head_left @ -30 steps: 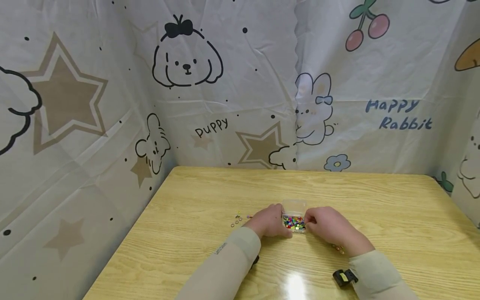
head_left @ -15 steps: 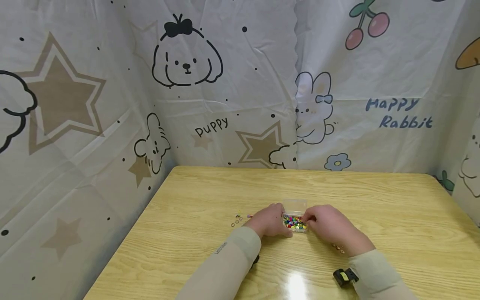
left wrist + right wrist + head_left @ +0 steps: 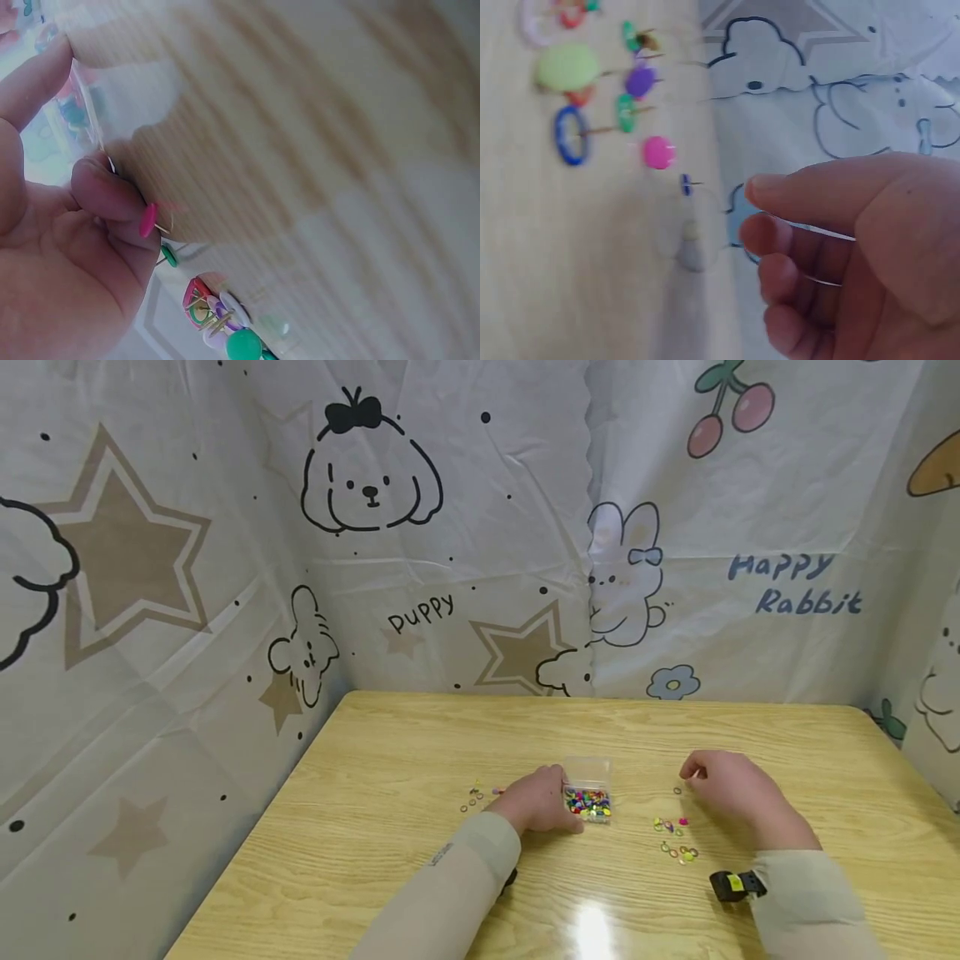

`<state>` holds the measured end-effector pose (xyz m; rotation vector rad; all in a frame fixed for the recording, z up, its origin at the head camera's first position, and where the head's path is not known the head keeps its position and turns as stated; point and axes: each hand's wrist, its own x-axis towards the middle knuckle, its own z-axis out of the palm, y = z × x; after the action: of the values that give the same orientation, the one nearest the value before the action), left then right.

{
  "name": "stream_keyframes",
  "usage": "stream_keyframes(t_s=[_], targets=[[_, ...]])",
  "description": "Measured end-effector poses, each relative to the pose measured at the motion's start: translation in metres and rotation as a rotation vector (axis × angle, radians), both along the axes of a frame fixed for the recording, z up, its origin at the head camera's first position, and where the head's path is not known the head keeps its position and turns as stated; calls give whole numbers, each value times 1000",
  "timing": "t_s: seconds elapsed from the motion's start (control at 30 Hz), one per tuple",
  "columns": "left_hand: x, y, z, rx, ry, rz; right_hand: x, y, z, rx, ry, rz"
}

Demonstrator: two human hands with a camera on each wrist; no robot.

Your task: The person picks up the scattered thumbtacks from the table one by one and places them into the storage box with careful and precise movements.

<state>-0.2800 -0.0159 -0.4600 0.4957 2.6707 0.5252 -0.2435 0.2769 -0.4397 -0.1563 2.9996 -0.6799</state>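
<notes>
My left hand (image 3: 542, 800) holds a small clear plastic box at its left side, thumb at the front and fingers toward the back. The hinged lid (image 3: 587, 770) stands raised behind it. Many-coloured thumbtacks (image 3: 588, 803) fill the box. To the right, my right hand (image 3: 738, 787) hovers over the table, thumb and index finger apart with nothing between them. Beside its fingertips lies a small blue thumbtack (image 3: 685, 184). More loose thumbtacks lie nearby, among them a pink thumbtack (image 3: 658, 152) and a yellow-green one (image 3: 568, 67).
Several loose thumbtacks (image 3: 472, 802) lie left of my left hand, including a pink one (image 3: 148, 220) close by that hand in the left wrist view. The wood-grain table (image 3: 420, 743) meets a printed curtain (image 3: 450, 527) at its back edge.
My right hand has left the box and moved right, its fingers parting. A loose thumbtack now shows at its fingertips. The left hand stays at the box.
</notes>
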Motion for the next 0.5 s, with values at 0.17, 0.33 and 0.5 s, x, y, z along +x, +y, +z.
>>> stream_keyframes(t_s=[0.17,0.33,0.5], targets=[[1,-1,2,13,-3,16,-3,-1,-13,-46,-42,38],[3,-1,5,4,32,7,-5,-4,-21,-55,-45,23],[3,0,6,-13,49,1,-5,-4,-23,-46,-35,6]])
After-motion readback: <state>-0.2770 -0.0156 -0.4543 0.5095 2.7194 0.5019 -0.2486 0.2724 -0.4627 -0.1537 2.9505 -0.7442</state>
